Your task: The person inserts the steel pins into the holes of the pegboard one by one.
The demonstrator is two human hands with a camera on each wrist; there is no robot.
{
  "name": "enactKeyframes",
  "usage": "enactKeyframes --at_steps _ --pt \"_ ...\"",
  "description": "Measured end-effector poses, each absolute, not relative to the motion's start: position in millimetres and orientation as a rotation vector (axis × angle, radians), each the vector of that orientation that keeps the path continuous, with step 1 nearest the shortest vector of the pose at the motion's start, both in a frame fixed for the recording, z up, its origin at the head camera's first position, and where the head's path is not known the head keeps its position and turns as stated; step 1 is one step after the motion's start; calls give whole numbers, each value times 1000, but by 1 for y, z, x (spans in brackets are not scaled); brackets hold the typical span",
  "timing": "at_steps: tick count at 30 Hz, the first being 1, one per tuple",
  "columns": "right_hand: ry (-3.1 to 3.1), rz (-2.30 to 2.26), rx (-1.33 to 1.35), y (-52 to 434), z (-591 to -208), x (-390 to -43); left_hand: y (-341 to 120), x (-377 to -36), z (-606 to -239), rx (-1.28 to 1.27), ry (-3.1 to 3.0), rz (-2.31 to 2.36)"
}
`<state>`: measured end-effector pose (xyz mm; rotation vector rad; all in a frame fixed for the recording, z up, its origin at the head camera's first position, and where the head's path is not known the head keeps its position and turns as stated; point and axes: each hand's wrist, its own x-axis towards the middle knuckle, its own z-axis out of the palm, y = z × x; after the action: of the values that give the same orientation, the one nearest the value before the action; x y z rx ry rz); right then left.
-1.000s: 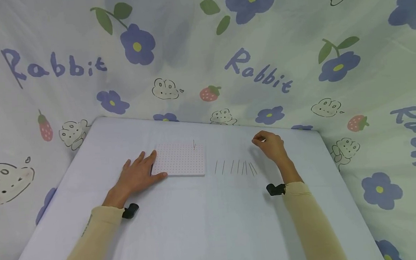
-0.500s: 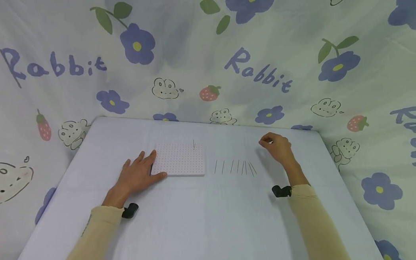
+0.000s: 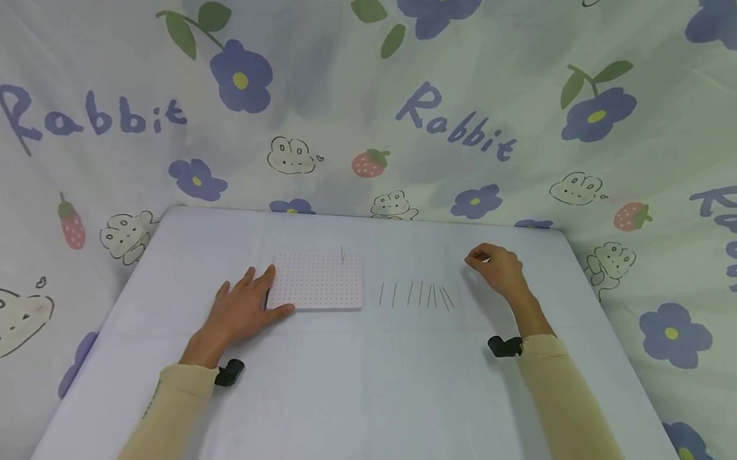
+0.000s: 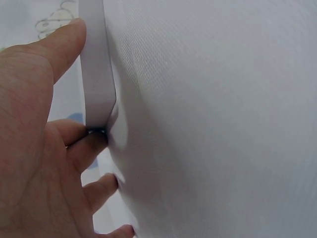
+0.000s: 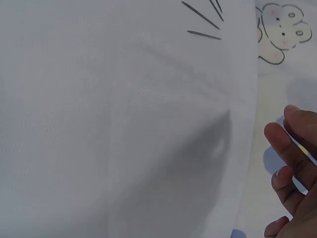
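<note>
- Fingers of the left hand (image 3: 242, 309) lie flat and spread against the dotted white board (image 3: 317, 282); one needle (image 3: 342, 255) stands in it. Right hand (image 3: 498, 270) hovers right of the loose needles (image 3: 415, 295), fingertips curled together; whether they pinch anything, I cannot tell.
- Left wrist: thumb (image 4: 64, 42) and fingers bracket the board's edge (image 4: 96, 74).
- Right wrist: fingers (image 5: 287, 148) bent, apart from the needles (image 5: 200, 17).
- Risk: thin needles could scatter or prick under a careless reach.

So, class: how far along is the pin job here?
Done: one pin stands upright in the board, near its far edge. In hand: the left hand steadies the board's left edge; the right hand hovers right of the loose pins, fingers curled, and whether it holds one cannot be told. Left: about seven pins lie in a row on the table.
</note>
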<state>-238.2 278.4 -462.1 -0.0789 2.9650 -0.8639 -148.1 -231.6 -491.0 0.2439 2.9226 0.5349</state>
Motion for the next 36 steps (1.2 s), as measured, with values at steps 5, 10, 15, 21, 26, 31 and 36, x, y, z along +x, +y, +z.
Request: enactKeyframes --at_steps 5,10,15,21,26,31,36 --pt "2952 -853 -69 280 -466 -235 -232 -149 -492 237 2913 525" --pt "2933 -821 -50 278 -470 -231 -233 -149 -493 237 2911 521" --pt "2917 -810 -40 275 -473 -227 -232 -149 -492 237 2915 525" --pt "2925 -802 -47 275 -477 -223 -231 -149 -491 245 2928 509" --pt "2912 -809 -39 274 -479 -219 -231 -148 -489 249 2927 504" --pt "2900 -818 -53 270 -480 -217 -231 -147 -489 248 2929 513" --pt "2899 -822 -70 265 -483 -214 -231 -147 -490 247 2931 512"
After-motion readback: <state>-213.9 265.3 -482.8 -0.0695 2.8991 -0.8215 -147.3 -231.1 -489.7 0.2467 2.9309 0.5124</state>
